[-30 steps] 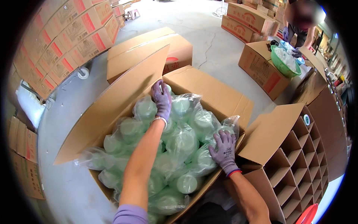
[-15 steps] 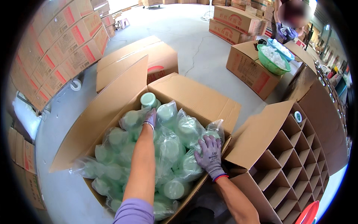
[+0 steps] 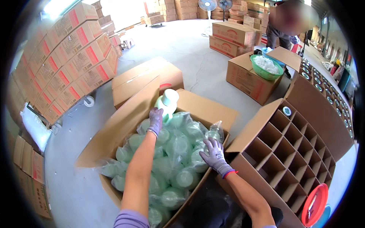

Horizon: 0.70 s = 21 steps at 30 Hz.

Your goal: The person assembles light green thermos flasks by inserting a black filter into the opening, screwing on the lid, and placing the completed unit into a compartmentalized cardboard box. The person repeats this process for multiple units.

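My left hand (image 3: 156,121), in a grey-purple glove, is closed around a pale green bottle (image 3: 167,105) with a rounded lid. The bottle stands up above the far side of an open cardboard box (image 3: 114,131). Many more pale green bottles (image 3: 175,146) fill that box, wrapped in clear plastic bags. My right hand (image 3: 215,154), gloved in grey, lies with fingers spread on the bagged bottles at the box's right side. How the left fingers sit behind the bottle is partly hidden.
At right stands an open divided carton (image 3: 281,152) with a single pale round-topped item (image 3: 286,111) in one cell. A red basin (image 3: 315,205) sits at its near corner. Beyond are a green basin (image 3: 266,67) on a carton, stacked boxes (image 3: 76,57) and another person (image 3: 281,32).
My left hand has lifted a pale green bottle out of the box's far corner. My right hand stays spread on the bagged bottles. The head view has tilted up.
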Tool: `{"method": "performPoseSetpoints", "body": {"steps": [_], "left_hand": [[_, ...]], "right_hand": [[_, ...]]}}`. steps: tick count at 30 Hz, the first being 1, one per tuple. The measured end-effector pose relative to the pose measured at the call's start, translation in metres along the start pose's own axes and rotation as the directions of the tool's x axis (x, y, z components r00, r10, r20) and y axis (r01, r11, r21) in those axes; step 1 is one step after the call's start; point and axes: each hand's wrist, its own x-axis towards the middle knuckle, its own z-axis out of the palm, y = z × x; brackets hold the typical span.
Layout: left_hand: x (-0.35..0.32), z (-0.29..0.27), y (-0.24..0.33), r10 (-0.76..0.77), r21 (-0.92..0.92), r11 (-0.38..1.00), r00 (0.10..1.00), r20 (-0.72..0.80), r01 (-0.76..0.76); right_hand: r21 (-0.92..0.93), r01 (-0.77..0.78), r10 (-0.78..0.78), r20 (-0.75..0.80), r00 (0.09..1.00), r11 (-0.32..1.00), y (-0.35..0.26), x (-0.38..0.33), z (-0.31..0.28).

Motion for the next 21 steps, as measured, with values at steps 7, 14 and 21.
{"method": "performPoseSetpoints", "body": {"steps": [7,14,21], "left_hand": [[-0.013,-0.009,-0.070,0.085,0.249,0.966,0.995,-0.052,-0.070],[0.024,0.024,-0.093,-0.033,0.655,0.746,0.989,-0.144,0.120],[-0.049,0.057,0.020,0.654,0.438,0.729,0.723,-0.221,-0.526]], "right_hand": [[0.293,0.177,-0.256,0.260,0.931,0.940,-0.069,-0.131,-0.170],[0.574,-0.436,0.365,0.241,0.899,0.693,-0.101,-0.189,-0.184],[0.491,-0.317,0.292,0.130,0.948,0.811,-0.090,-0.169,-0.185]]}}
